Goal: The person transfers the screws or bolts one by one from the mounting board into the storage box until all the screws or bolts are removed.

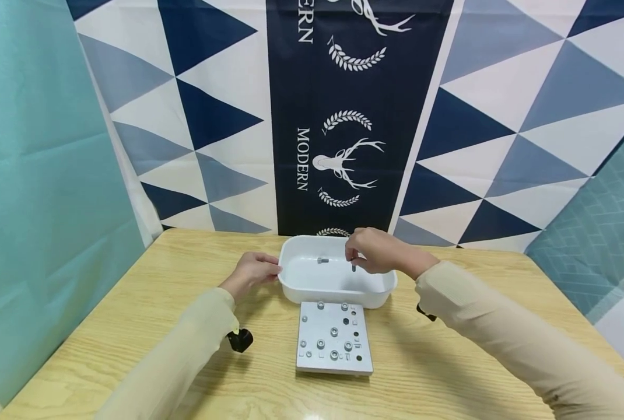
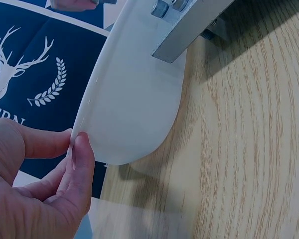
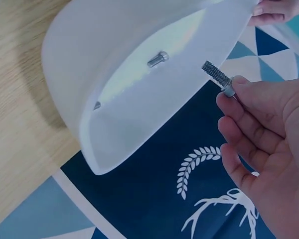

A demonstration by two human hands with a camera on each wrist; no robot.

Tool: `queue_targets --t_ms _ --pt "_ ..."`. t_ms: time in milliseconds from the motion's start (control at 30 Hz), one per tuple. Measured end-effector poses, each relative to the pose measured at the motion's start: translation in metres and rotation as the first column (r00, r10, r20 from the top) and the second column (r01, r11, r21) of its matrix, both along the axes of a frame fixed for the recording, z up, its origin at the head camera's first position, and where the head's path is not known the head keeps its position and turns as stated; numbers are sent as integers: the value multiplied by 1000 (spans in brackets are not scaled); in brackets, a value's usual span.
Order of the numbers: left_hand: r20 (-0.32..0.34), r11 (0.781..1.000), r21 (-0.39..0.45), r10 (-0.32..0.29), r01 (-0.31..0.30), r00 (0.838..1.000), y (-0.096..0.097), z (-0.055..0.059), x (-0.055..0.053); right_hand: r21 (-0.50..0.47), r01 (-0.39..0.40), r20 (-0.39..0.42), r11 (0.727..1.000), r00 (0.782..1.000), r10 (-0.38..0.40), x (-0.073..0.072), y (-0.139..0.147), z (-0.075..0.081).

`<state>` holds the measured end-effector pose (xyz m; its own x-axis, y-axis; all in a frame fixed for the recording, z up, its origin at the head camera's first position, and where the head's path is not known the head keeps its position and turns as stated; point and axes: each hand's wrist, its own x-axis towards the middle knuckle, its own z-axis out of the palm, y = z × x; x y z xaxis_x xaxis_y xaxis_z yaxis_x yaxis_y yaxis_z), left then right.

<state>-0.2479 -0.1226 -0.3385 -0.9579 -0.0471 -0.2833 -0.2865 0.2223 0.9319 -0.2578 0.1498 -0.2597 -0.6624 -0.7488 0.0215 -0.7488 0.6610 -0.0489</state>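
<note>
We are working at a wood-grained bench (image 1: 270,373), and we are judging the job to be well along but unfinished. On it the white oblong tray (image 1: 296,296) is standing with a loose cap screw (image 3: 158,59) lying inside and, as far as the right wrist view is letting us tell past the rim, perhaps the end of a second screw (image 3: 97,105). Just in front, the rectangular metal plate (image 1: 319,324) is carrying several seated screws (image 1: 334,332) of differing sizes, while a few dark round holes (image 1: 359,358) are showing no bright head. Our left hand (image 1: 251,270) is pinching the tray's left end, its grip narrow on the thin lip. Our right hand (image 1: 372,251) is holding one cap screw (image 3: 218,74) above the tray between thumb and fingertips, thread pointing down.

As for materials, the bench is showing pale yellow, streaky grain. The tray is gleaming smoothly, probably plastic, its corners generously rounded. The plate is looking silver-grey, flat and square-edged, with small squarish marks beside some holes. The screws are glinting like steel, their heads cylindrical and their shanks finely ridged.
</note>
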Motion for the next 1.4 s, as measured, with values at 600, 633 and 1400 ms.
queue_targets --t_ms 600,633,1400 --pt "3 1000 10 -9 9 1000 4 -8 -3 21 49 58 999 997 -50 -30 -21 -18" --pt "7 1000 11 -8 7 1000 4 -8 -4 23 55 62 998 997 -56 -32 -22 -19" --pt "10 1000 14 12 -12 1000 -4 -4 -8 85 124 115 989 984 -134 -57 -38 -23"
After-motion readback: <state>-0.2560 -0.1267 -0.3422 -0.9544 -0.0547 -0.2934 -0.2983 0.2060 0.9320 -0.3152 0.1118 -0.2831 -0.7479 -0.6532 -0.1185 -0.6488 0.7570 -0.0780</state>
